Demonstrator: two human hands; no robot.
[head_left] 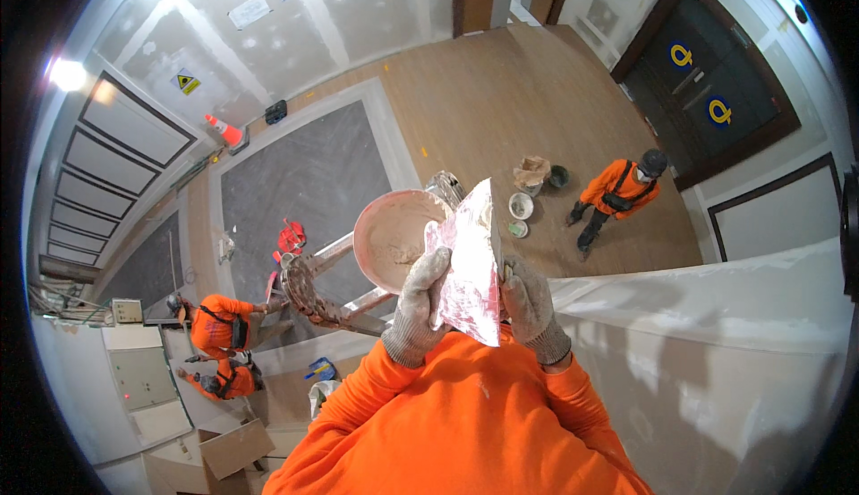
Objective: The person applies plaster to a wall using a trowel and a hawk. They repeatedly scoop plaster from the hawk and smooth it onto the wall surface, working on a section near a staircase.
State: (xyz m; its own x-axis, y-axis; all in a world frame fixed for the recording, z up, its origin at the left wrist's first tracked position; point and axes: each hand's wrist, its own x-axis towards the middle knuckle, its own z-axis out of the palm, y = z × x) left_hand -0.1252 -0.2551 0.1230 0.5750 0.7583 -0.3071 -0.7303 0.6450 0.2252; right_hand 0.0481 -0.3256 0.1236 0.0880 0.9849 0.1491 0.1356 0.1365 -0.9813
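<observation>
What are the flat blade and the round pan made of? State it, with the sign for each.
Flat blade: looks like metal, going by its glinting, thin, straight edges under smeared pinkish plaster. Round pan: possibly plastic or rubber; it is matte and plaster-coated, so uncertain. Both gloved hands, left hand and right hand, grip the blade.

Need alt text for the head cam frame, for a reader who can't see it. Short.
Seen from high above a room floor, a person in orange sleeves holds a wide plaster-smeared trowel blade in both gloved hands, left hand and right hand, over a round bowl of plaster. Far below, three workers in orange stand near buckets and a scaffold frame.
</observation>
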